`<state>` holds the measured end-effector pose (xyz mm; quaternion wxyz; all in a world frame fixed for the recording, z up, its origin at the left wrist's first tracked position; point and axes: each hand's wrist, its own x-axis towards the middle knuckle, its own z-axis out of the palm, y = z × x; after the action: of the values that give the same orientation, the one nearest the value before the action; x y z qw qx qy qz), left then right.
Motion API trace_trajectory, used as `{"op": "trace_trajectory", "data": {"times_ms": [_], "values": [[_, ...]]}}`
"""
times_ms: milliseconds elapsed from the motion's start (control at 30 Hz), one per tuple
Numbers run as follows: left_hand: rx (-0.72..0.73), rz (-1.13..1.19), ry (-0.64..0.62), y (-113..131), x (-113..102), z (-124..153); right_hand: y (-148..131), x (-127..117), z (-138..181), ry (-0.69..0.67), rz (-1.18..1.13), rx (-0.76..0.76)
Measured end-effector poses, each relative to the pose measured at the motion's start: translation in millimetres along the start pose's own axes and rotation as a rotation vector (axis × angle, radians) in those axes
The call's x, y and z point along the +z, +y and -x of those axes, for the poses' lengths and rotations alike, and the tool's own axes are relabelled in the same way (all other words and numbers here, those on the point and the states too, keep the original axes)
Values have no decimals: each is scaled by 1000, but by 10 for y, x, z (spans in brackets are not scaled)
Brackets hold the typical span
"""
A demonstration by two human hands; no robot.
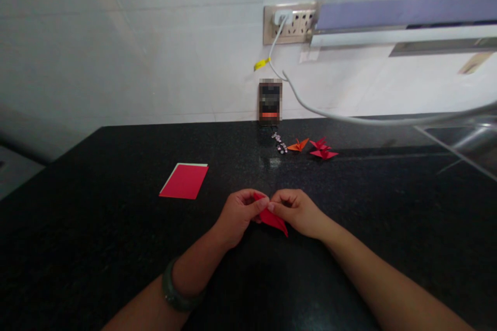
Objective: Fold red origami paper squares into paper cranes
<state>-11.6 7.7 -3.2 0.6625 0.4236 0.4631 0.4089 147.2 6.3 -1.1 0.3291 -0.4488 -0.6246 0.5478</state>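
A small folded piece of red paper is held between both my hands above the black countertop. My left hand pinches its left end with curled fingers. My right hand pinches the same paper from the right, fingertips meeting my left ones. A dark bangle sits on my left wrist.
A stack of red paper sheets lies to the left. Near the wall lie an orange folded figure, two red folded figures and a small patterned one. A phone leans on the wall, its cable running to a wall socket.
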Motion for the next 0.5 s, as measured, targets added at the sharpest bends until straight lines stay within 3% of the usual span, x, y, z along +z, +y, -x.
{"op": "trace_trajectory", "data": {"times_ms": [200,400,500], "values": [[-71,0,-52,-9,-8,-1,36,-33,-34,-31,-58,60],[64,34,266,-8,-10,-54,25,-47,-61,128,-255,59],[128,48,351,-11,-13,-66,40,-24,-47,126,-140,-38]]}}
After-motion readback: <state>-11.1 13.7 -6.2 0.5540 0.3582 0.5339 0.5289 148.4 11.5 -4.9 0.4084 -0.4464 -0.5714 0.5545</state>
